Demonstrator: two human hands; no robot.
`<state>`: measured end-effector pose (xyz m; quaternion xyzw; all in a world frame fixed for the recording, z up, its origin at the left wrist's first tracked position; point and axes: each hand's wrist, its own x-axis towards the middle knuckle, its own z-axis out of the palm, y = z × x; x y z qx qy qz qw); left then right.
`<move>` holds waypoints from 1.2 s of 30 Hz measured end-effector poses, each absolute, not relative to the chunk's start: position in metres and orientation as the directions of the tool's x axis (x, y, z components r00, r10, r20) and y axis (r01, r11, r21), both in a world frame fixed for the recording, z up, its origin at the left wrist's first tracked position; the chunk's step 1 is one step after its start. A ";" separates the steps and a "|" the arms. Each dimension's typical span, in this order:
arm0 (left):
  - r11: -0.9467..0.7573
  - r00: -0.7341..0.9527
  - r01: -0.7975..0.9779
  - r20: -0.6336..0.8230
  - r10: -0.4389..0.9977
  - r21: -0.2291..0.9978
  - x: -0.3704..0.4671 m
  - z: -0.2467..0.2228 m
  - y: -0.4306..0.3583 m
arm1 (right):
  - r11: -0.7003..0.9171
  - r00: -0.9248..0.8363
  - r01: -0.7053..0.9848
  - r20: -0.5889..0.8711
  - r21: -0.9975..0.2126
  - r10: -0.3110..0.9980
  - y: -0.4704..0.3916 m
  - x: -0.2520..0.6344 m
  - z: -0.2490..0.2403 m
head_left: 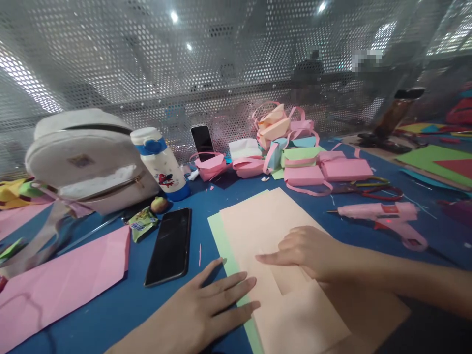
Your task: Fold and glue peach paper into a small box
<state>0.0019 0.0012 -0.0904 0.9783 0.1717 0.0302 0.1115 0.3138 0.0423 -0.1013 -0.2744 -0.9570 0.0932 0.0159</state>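
My left hand [206, 305] lies with its fingers spread across the left edge of a stack of paper, fingertips on the sheets. The top sheets are peach paper [254, 221], with green paper [221, 243] showing beneath along the left side. My right hand [306, 250] rests on the peach paper, index finger stretched out flat and the others bent. Below that hand a folded peach piece [298, 319] lies over the stack, its flap partly covered by the hand. The right thumb is hidden.
Left of the stack lie a black phone [169, 248], a green snack packet [142, 223] and pink paper [73, 280]. Behind stand a white backpack [88, 147] and a bottle [162, 167]. Small pink paper bags [302, 177], scissors [379, 191] and a pink glue gun [383, 214] are rightward.
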 end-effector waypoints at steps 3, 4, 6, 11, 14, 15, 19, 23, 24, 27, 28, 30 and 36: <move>-0.914 0.948 0.318 -0.068 0.311 0.253 0.007 -0.070 0.005 | 0.797 -0.803 0.595 -0.034 -0.108 0.595 0.038 0.310 -0.104; -0.922 0.955 0.293 -0.114 0.273 0.253 0.008 -0.064 0.006 | 0.770 -0.775 0.632 -0.039 -0.086 0.631 0.037 0.309 -0.103; -0.927 0.956 0.291 -0.119 0.269 0.237 0.010 -0.056 0.004 | 0.706 -0.712 0.700 -0.032 -0.108 0.701 0.038 0.307 -0.097; -0.948 0.954 0.284 0.058 0.295 0.144 0.014 -0.062 -0.004 | 0.529 -0.612 0.629 0.057 -0.570 0.789 0.049 0.315 -0.075; -0.967 0.951 0.255 0.177 0.254 0.021 0.021 -0.070 -0.001 | 0.444 -0.504 0.634 0.097 -0.634 0.858 0.050 0.322 -0.070; -0.971 0.952 0.237 0.204 0.227 -0.027 0.025 -0.071 0.002 | 0.429 -0.487 0.660 0.083 -0.617 0.869 0.047 0.322 -0.069; -0.973 0.968 0.124 0.240 0.076 -0.194 0.044 -0.070 0.018 | 0.374 -0.476 0.700 -0.007 -0.609 0.880 0.033 0.318 -0.069; -0.966 0.951 -0.012 0.297 -0.091 -0.258 0.056 -0.068 0.025 | 0.372 -0.489 0.637 0.018 -0.676 0.872 0.028 0.310 -0.072; -0.963 0.946 -0.028 0.303 -0.112 -0.267 0.057 -0.068 0.024 | 0.373 -0.495 0.616 0.027 -0.694 0.868 0.030 0.308 -0.073; -0.958 0.941 -0.045 0.309 -0.136 -0.284 0.055 -0.070 0.017 | 0.365 -0.513 0.579 0.022 -0.729 0.858 0.034 0.303 -0.076; -0.958 0.941 -0.044 0.312 -0.135 -0.282 0.053 -0.070 0.014 | 0.361 -0.525 0.566 0.014 -0.741 0.851 0.035 0.301 -0.077; -0.964 0.940 -0.030 0.319 -0.117 -0.266 0.051 -0.070 0.009 | 0.368 -0.548 0.564 -0.001 -0.739 0.837 0.035 0.299 -0.075; -0.970 0.943 0.149 0.324 0.080 -0.194 0.060 -0.073 0.008 | 0.423 -0.524 0.720 -0.032 -0.550 0.851 0.026 0.301 -0.062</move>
